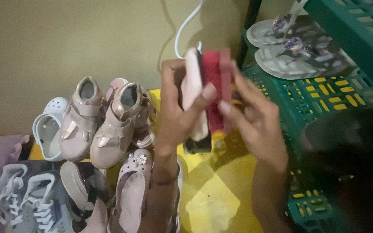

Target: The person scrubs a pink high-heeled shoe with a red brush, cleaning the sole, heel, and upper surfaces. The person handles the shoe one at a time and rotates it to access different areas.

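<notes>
Between both hands' fingers (209,92) — red-and-pink sandals (208,90), pressed upright together

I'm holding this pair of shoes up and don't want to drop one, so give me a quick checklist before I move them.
1. Left hand grips the pale pink shoe: ok, thumb across it.
2. Right hand grips the red shoe: ok, fingers on its side.
3. The two shoes pressed together: ok, sole to sole as far as the blur shows.
4. White cord clear of the shoes: cannot tell, it hangs just behind them.
5. Free spot on the green rack: ok, open beside the grey sandals.
6. Floor below: not ok, beige high-top shoes crowd the left.
</notes>
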